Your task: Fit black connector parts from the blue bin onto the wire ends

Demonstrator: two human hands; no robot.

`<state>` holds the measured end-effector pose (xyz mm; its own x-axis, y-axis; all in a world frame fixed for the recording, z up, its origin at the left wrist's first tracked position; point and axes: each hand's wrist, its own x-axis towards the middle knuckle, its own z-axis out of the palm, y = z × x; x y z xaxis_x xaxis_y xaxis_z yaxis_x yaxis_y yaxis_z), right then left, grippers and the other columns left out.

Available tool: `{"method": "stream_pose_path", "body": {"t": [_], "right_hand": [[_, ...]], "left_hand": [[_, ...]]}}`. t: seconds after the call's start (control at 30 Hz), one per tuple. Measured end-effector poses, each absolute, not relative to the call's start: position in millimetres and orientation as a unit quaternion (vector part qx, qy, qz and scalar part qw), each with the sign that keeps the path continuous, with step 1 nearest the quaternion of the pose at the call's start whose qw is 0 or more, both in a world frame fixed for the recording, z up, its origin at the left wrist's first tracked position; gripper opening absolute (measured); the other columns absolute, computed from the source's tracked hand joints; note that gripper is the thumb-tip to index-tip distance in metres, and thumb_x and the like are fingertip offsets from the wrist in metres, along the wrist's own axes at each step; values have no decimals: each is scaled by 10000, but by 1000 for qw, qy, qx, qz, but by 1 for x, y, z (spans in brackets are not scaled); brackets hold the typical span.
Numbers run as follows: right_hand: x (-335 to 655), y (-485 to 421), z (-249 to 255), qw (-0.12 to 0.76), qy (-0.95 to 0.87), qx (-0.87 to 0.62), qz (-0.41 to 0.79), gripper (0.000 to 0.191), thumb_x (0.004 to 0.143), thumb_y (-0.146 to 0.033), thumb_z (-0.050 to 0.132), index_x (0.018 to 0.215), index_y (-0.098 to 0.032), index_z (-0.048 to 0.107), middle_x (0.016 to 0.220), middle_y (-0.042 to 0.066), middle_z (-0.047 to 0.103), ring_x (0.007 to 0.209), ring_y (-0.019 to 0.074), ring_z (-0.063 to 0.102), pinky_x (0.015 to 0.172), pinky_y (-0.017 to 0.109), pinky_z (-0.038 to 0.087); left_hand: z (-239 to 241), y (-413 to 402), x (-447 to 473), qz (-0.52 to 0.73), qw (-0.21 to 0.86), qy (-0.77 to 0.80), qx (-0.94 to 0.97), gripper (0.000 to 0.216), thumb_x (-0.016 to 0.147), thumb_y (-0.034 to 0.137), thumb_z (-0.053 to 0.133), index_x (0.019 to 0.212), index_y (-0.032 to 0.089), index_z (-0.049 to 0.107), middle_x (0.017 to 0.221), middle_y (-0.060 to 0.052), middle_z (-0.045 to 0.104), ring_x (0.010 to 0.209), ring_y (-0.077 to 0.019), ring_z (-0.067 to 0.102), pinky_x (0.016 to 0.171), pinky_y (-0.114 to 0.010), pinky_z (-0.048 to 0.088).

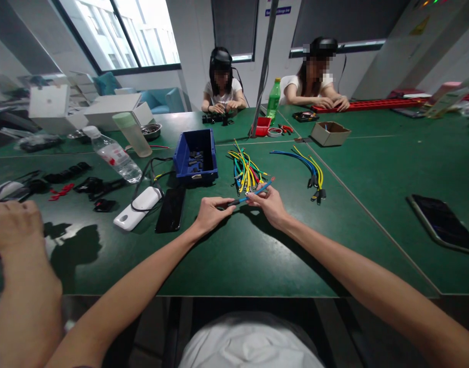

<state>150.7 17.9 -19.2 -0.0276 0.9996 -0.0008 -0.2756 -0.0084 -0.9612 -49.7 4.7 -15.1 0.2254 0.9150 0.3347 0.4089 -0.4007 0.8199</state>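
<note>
"White clothing (253,342) sat nearer than the fingers (219,201)."

"And the blue wire (264,187)?"

"It spanned those fingers: the left hand (211,211) clamped its black sleeve (233,203), the right hand (272,206) pinched its blue length."

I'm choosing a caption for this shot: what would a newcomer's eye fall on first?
Probably the bright bundle of wires on the green table, just beyond the left hand and right hand, which hold a blue wire. Next, perhaps, the blue bin left of the bundle, and the green bottle farther back.
</note>
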Motion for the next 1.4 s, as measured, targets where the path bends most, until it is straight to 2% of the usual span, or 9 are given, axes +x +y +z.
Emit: {"method": "stream_pose_path", "body": {"t": [0.43, 0.7, 0.97, 1.2, 1.4], "right_hand": [[151, 16, -13, 534, -433, -435, 582, 447, 624, -343, 796, 855, -230, 431, 688, -42, 644, 643, 154, 664, 659, 304, 556], [151, 17, -13, 518, -428, -437, 597, 415, 659, -340, 776, 854, -228, 428, 751, -16, 683, 674, 156, 674, 694, 311, 549], [150, 14, -7, 514, -433, -441, 595, 361, 708, -322, 743, 849, -240, 421, 706, -34, 667, 671, 157, 678, 677, 299, 554], [151, 16, -7, 495, -411, -442, 625, 383, 698, -322, 757, 866, -233, 425, 791, 9, 709, 700, 163, 686, 706, 303, 549], [150, 18, -6, 493, -420, -452, 613, 371, 710, -314, 754, 862, -230, 426, 716, -15, 689, 642, 146, 675, 655, 275, 551]], "left_hand": [[-6, 6, -49, 410, 304, 443, 737, 231, 772, 313, 682, 932, 158, 748, 787, -71, 731, 641, -144, 635, 608, -243, 471], [-5, 7, -48, 401, 308, 441, 741, 211, 779, 272, 679, 924, 137, 750, 738, -63, 722, 584, -116, 613, 553, -207, 448], [-4, 10, -48, 387, 318, 448, 741, 190, 790, 245, 671, 934, 149, 750, 811, -74, 730, 657, -131, 651, 625, -219, 488], [-2, 12, -47, 375, 337, 443, 741, 213, 796, 250, 666, 952, 124, 742, 746, -71, 709, 609, -112, 622, 574, -200, 459], [-2, 12, -47, 378, 333, 456, 734, 224, 787, 251, 672, 951, 116, 742, 721, -70, 701, 592, -109, 606, 566, -202, 449]]}}
